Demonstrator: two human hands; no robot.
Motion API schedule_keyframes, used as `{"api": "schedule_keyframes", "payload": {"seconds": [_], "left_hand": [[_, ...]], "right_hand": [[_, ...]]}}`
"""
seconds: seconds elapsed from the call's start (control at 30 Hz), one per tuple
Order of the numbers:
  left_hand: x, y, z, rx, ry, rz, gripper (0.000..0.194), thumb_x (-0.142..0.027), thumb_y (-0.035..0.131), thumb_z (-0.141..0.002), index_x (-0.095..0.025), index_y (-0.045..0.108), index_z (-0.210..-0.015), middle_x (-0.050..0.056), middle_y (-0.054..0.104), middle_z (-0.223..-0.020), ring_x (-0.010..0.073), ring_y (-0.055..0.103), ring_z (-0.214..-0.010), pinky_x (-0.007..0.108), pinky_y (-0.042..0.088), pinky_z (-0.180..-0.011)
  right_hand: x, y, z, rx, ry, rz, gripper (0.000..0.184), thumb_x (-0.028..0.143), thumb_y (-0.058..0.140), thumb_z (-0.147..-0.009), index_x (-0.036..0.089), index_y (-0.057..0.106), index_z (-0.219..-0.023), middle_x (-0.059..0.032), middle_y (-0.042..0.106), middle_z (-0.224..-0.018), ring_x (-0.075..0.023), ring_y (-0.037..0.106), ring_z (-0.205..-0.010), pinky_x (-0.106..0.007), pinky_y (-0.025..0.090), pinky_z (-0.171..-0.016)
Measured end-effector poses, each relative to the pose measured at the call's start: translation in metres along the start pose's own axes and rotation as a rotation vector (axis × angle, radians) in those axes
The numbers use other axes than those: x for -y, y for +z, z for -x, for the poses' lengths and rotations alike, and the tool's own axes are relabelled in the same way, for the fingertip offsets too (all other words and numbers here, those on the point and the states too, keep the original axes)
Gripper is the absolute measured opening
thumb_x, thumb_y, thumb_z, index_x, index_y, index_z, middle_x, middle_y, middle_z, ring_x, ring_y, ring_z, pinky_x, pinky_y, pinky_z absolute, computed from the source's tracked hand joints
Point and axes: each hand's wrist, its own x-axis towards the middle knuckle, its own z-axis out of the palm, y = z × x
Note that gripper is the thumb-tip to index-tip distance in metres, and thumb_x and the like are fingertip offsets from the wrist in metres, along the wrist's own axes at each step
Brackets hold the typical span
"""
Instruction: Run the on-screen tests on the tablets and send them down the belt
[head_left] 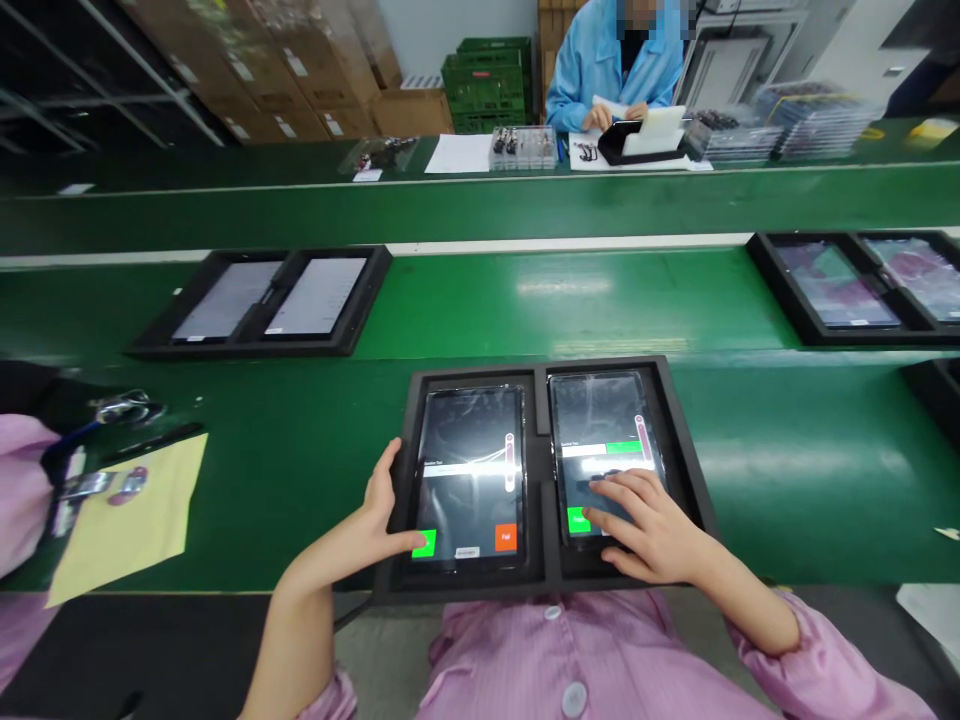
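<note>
In front of me lies a black foam tray with two tablets in its two compartments. The left tablet shows a dark screen with a green button at bottom left and an orange-red "Fail" button at bottom right. My left hand is at the tray's left edge, thumb stretched onto the green button, fingers apart. The right tablet shows a green bar and a green button. Over its lower part my right hand is spread, fingertips at the screen near the green button; it hides the lower right corner.
Further off on the green bench lie another tray with two tablets at left and one at right. Yellow paper and a pen lie at left beside a pink sleeve. Across the bench, a person in blue handles a device.
</note>
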Motion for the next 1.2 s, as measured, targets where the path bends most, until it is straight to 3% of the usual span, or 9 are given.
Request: {"api": "schedule_keyframes", "payload": {"seconds": [0.1,0.23,0.33,0.43,0.6,0.77,0.9,1.03,1.2], "left_hand": [[-0.031,-0.016,-0.028,-0.010,0.123,-0.144,0.105,-0.059,0.060,-0.088,-0.027,-0.013,-0.156,0.019,-0.005,-0.165,0.0410,0.000,-0.151,0.063,0.019,-0.117],[-0.089,-0.024,-0.087,0.116,0.408,-0.412,0.060,-0.052,0.051,-0.096,-0.033,0.035,-0.150,0.010,0.018,-0.165,0.0339,0.018,-0.151,0.060,0.017,-0.120],[-0.114,-0.017,-0.128,0.055,0.466,-0.575,0.046,-0.052,0.052,-0.096,-0.025,0.056,-0.133,0.013,0.042,-0.152,0.0310,0.038,-0.142,0.056,0.024,-0.119],[-0.116,-0.010,-0.150,0.004,0.447,-0.629,0.043,-0.054,0.052,-0.095,-0.022,0.063,-0.123,0.014,0.055,-0.139,0.0299,0.052,-0.130,0.051,0.037,-0.112],[-0.100,-0.007,-0.150,-0.002,0.486,-0.610,0.046,-0.056,0.051,-0.095,-0.025,0.059,-0.129,0.013,0.051,-0.146,0.0293,0.050,-0.133,0.050,0.038,-0.112],[-0.103,-0.007,-0.147,0.012,0.448,-0.613,0.048,-0.056,0.055,-0.093,-0.022,0.060,-0.128,0.015,0.050,-0.147,0.0313,0.052,-0.131,0.045,0.046,-0.106],[-0.111,-0.006,-0.148,0.006,0.471,-0.585,0.042,-0.053,0.055,-0.094,-0.021,0.063,-0.121,0.014,0.053,-0.144,0.0303,0.052,-0.132,0.044,0.045,-0.107],[-0.116,-0.010,-0.146,0.028,0.445,-0.554,0.036,-0.047,0.051,-0.098,-0.023,0.063,-0.122,0.012,0.053,-0.145,0.0273,0.053,-0.132,0.043,0.044,-0.109],[-0.117,-0.006,-0.102,0.022,0.396,-0.511,0.076,-0.063,0.057,-0.088,-0.022,0.038,-0.150,0.020,0.031,-0.159,0.0360,0.028,-0.147,0.059,0.030,-0.116]], "right_hand": [[0.001,0.006,0.001,0.050,-0.006,-0.009,0.035,0.040,0.046,-0.099,0.017,0.065,-0.116,-0.0166,0.057,-0.125,-0.0307,0.050,-0.113,-0.048,0.043,-0.093],[0.001,0.008,0.003,0.113,-0.019,0.032,0.035,0.050,0.057,-0.095,0.024,0.066,-0.116,-0.0148,0.055,-0.131,-0.0311,0.047,-0.116,-0.049,0.037,-0.099],[-0.013,0.000,0.004,0.008,0.007,0.108,0.035,0.050,0.053,-0.097,0.026,0.065,-0.120,-0.0131,0.054,-0.133,-0.0312,0.045,-0.119,-0.051,0.032,-0.103],[-0.044,-0.007,-0.001,-0.177,0.263,0.197,0.031,0.038,0.049,-0.099,0.025,0.065,-0.121,-0.0132,0.052,-0.132,-0.0323,0.045,-0.117,-0.052,0.034,-0.100],[-0.093,0.007,-0.015,-0.393,0.769,0.153,0.029,0.025,0.039,-0.098,0.021,0.068,-0.102,-0.0120,0.055,-0.114,-0.0285,0.050,-0.108,-0.045,0.044,-0.090],[-0.098,0.024,-0.009,-0.269,0.924,0.269,0.034,0.011,0.046,-0.082,0.022,0.070,-0.103,-0.0134,0.052,-0.121,-0.0322,0.046,-0.113,-0.048,0.045,-0.088],[-0.100,0.029,0.001,-0.104,0.969,0.296,0.044,0.006,0.049,-0.075,0.024,0.073,-0.107,-0.0146,0.050,-0.125,-0.0336,0.047,-0.111,-0.047,0.048,-0.083],[-0.107,0.032,0.004,-0.065,0.974,0.349,0.043,0.009,0.050,-0.078,0.028,0.075,-0.107,-0.0131,0.051,-0.126,-0.0331,0.049,-0.108,-0.048,0.049,-0.081],[-0.117,0.043,0.012,-0.214,0.836,0.439,0.038,0.018,0.047,-0.078,0.030,0.077,-0.099,-0.0141,0.055,-0.119,-0.0360,0.052,-0.097,-0.055,0.051,-0.069]]}}
